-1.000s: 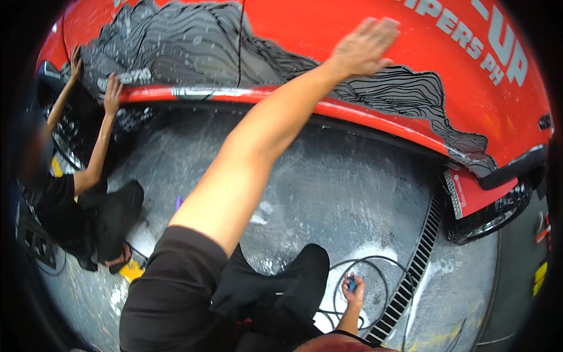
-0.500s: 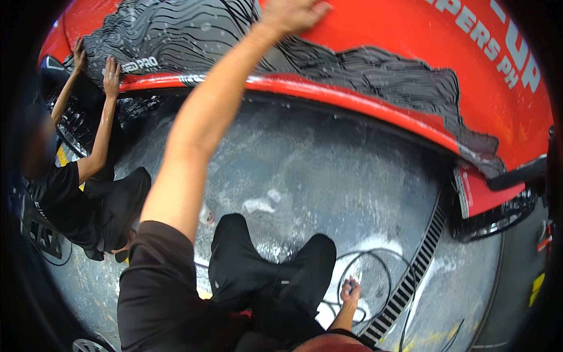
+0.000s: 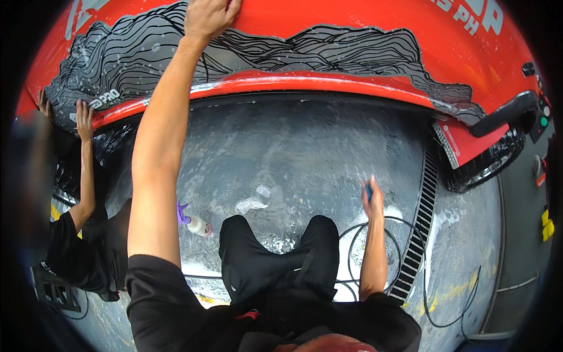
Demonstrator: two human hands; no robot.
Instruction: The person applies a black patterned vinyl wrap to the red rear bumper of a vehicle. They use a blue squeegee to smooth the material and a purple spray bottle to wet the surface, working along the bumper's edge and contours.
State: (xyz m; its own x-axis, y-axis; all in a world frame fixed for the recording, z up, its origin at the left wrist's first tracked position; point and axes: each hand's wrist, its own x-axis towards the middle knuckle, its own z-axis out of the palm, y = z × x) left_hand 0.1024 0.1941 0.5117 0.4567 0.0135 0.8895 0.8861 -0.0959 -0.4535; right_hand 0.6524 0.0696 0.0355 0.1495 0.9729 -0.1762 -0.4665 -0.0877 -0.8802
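Note:
My left hand (image 3: 209, 19) is raised to the red vehicle panel (image 3: 328, 14), at the top edge of the grey, black-lined wavy graphic (image 3: 152, 53). Its fingertips run out of the picture, so their pose is unclear. Over the floor to the right of my knees, my right hand (image 3: 375, 202) is closed around a small dark blue object (image 3: 368, 190). Fingers cover most of that object, so its kind does not show. A spray bottle (image 3: 199, 226) with a purple trigger is on the floor left of my knees, beyond my left forearm.
A co-worker's hand (image 3: 84, 120) presses flat on the graphic at the left. Crumpled whitish scraps (image 3: 252, 204) lie on the wet floor. A black hose (image 3: 399, 246) loops beside the drain grate (image 3: 413, 246). The wheel (image 3: 489, 167) and red flap (image 3: 466, 144) are at right.
My view has shifted, and the panel appears higher. My left hand has moved left along the panel. My right hand has come up and forward from low beside my knee. The spray bottle now shows clearly.

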